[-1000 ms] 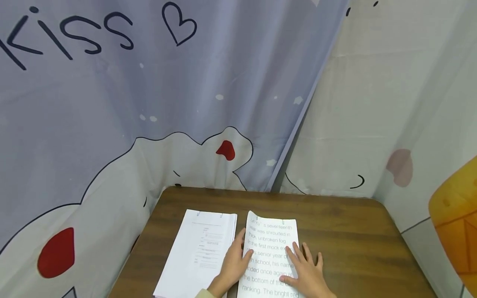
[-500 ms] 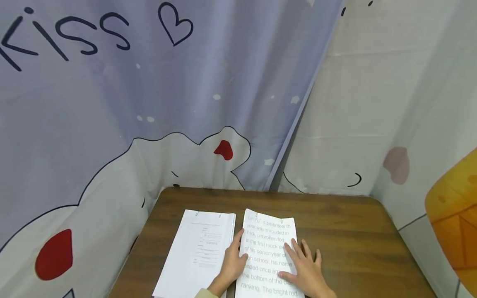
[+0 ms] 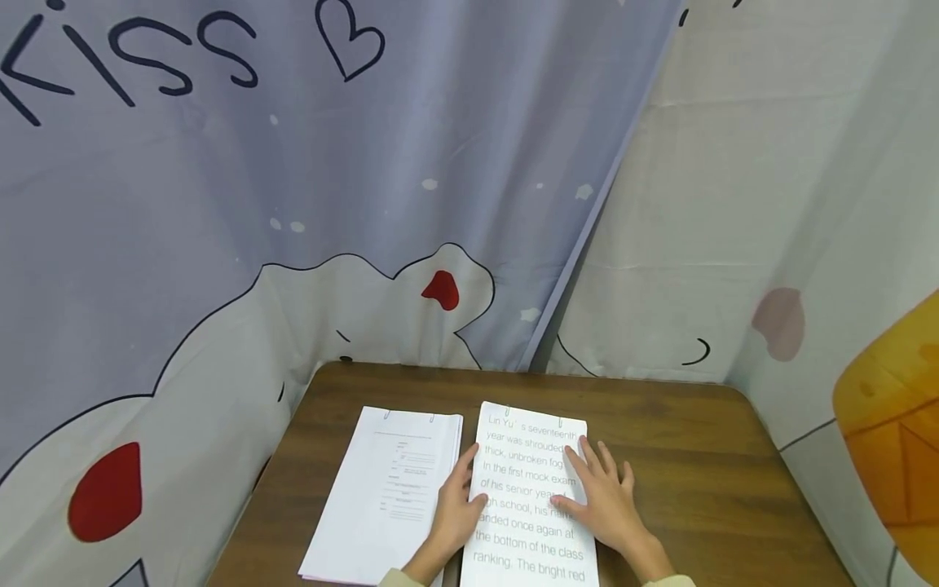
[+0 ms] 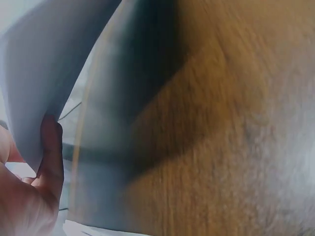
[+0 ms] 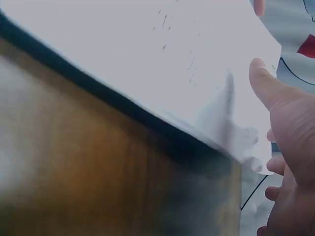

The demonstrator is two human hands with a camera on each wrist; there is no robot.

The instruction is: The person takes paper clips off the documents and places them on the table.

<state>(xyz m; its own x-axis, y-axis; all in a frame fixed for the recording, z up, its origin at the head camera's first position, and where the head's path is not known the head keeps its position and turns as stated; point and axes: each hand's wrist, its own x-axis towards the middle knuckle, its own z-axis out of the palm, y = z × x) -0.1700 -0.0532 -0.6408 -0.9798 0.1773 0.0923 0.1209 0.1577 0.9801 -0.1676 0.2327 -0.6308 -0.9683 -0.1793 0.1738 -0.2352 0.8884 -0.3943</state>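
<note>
In the head view, a paper-clipped stack of paper (image 3: 524,530) with large printed text lies between the hands. My left hand (image 3: 458,501) holds its left edge, thumb at the printed face. The left wrist view shows the paper running between the thumb and fingers (image 4: 52,147), its edge raised above the wood. My right hand (image 3: 605,493) spreads its fingers at the stack's right edge, index fingertip and thumb over the print. In the right wrist view, the right thumb (image 5: 266,83) extends over the page and the other fingertips are near its border.
A second clipped stack of paper (image 3: 374,522) with small print lies left of the hands. Both stacks are on a brown wooden table (image 3: 697,489). Patterned curtains (image 3: 367,179) hang behind the table's far edge.
The large-print stack and my right hand have shifted slightly away from the body. Its top edge, curled up at the left a second ago, now looks flatter. My left hand stays at the left edge.
</note>
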